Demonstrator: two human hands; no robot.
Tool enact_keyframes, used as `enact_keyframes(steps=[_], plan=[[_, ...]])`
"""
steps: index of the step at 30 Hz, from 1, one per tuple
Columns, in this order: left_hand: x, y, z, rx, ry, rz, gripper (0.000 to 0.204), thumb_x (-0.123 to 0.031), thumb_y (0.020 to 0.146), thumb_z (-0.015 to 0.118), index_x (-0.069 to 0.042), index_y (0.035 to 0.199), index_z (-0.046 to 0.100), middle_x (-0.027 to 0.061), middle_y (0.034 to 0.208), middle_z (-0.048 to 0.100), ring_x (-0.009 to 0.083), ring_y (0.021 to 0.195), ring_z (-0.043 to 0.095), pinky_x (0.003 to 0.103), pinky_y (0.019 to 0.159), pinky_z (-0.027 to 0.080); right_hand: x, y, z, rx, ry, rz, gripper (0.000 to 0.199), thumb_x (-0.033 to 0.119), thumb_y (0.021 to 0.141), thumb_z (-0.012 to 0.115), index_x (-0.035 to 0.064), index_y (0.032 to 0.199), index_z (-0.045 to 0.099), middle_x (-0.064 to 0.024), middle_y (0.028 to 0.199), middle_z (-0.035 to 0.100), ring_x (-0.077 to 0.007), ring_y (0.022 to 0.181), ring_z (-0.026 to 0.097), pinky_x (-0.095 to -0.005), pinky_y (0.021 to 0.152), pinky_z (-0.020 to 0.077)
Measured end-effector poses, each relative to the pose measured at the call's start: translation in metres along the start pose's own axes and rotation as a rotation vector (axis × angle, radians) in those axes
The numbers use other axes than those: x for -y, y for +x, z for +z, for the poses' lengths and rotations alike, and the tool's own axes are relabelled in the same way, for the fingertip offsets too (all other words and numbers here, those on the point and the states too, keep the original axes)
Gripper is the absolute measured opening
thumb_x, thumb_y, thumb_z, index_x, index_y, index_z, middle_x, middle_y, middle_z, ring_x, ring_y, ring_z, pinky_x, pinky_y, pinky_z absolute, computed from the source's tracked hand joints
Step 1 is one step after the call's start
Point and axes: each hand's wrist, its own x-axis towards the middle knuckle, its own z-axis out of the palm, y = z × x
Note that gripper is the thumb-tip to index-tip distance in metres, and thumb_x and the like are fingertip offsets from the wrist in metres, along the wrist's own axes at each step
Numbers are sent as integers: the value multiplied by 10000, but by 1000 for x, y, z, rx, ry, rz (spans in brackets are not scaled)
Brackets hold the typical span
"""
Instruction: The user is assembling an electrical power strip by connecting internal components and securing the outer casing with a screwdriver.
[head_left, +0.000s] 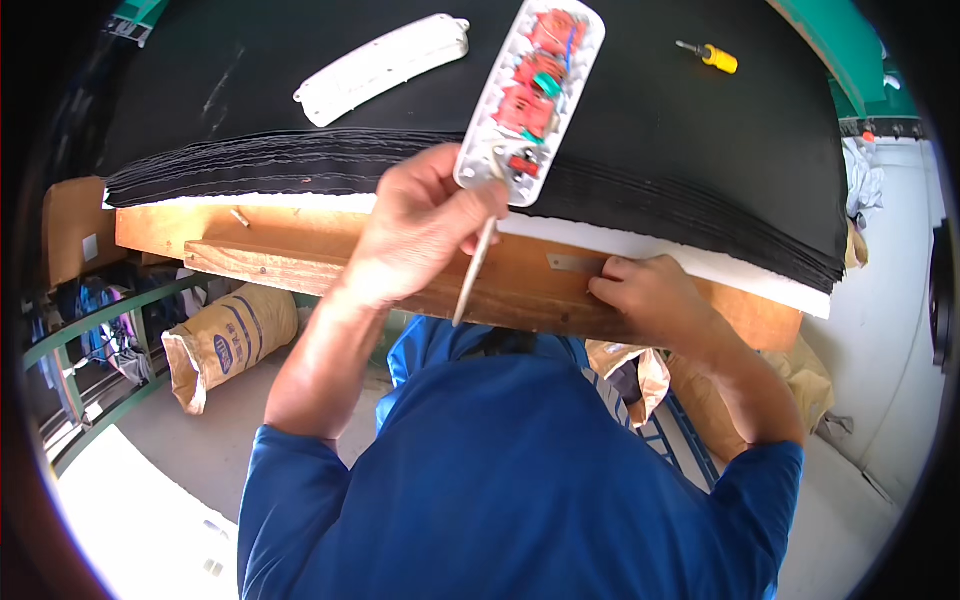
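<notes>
Printing on sack: a blue patch with pale lettering and dark blue stripes are borne by the tan paper sack (228, 345), left of the frame.
Label on carton: a small white label (90, 247) is stuck on the cardboard carton (70, 215), far left; its writing is too small to be read.
Surface: the upper half is filled by a stack of black sheets (690, 130), layered edges showing; it is bordered below by a white layer (745, 272) and a wooden beam (265, 262).
Room: grey floor (310, 410) is seen lower left, brightly lit at the corner; green rails (105, 320) are seen at left, green metalwork (822, 45) at upper right.
Open strip housing: the white housing with red inserts (527, 100) is held up at top centre, over the stack's front edge.
Left hand (430, 220): the housing's lower end is pinched between thumb and fingers; a pale cord (473, 280) hangs below.
Right hand (650, 292): fingers are curled at the beam, beside a metal plate (573, 263); whether anything is gripped cannot be told.
On the sheets: a white cover (385, 68) is laid upper left, a yellow-handled screwdriver (715, 58) upper right.
</notes>
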Motion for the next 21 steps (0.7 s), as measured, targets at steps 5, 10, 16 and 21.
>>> enact_keyframes(steps=[5,10,16,21], plan=[[6,14,15,36,0,79,195,-124,976,670,26,1090,619,52,922,675,86,783,624,238,697,523,-1,0,2,-262,318,-24,116,11,849,704,52,948,660,-74,974,660,-225,798,672,-316,652,549],[7,8,30,27,-66,3,200,-78,968,664,52,1108,605,80,977,691,113,840,668,250,753,565,25,6,-34,-498,1108,177,69,-27,913,690,8,935,634,-38,880,655,-107,769,642,-231,662,516],[18,7,47,-21,-59,38,237,-12,960,643,61,1177,578,88,993,686,99,829,671,236,724,579,30,23,-44,-636,1281,239,113,-15,942,669,-14,1054,663,-37,915,682,-81,774,649,-230,687,551],[23,5,49,-34,-122,35,309,2,958,638,58,1249,552,98,1047,685,117,879,683,253,772,587,48,39,-32,-875,1080,257,158,-32,935,668,4,1085,700,-64,952,706,-97,788,672,-239,677,568]])
